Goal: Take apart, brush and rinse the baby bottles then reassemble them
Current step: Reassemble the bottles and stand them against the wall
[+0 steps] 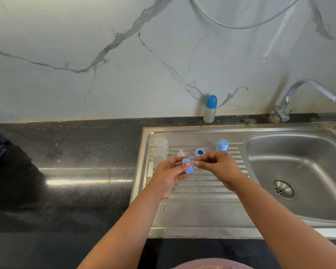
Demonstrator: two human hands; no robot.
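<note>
A marble-patterned wall panel (pixel 124 55), white with grey veins, backs a glossy black countertop (pixel 76 171). A stainless-steel sink unit (pixel 202 220) is set into the countertop: a ribbed drainboard on the left and a rounded basin (pixel 308 162) with a perforated drain strainer (pixel 283 189) on the right. A curved chrome tap (pixel 303 92) rises behind the basin.

An assembled baby bottle (pixel 210 109) (translucent body, domed blue cap) stands upright against the wall, well apart from the hands. On the drainboard lie two clear, empty bottle bodies (pixel 160 150), standing close together at the left edge. A clear silicone teat (pixel 181 153) stands beside them. Further right sit a blue screw ring (pixel 199 152) with its hole facing the camera and a light-blue dome cap (pixel 222 145), tilted.

The left hand (pixel 169 177) grips a second blue collar ring (pixel 188 166) above the drainboard, thumb pressed on its ribbed outer wall and fingers curled behind it. The right hand (pixel 219 166) is held just beside that ring, fingers curled and tips pinched together; whether a small clear part sits between them cannot be determined.
</note>
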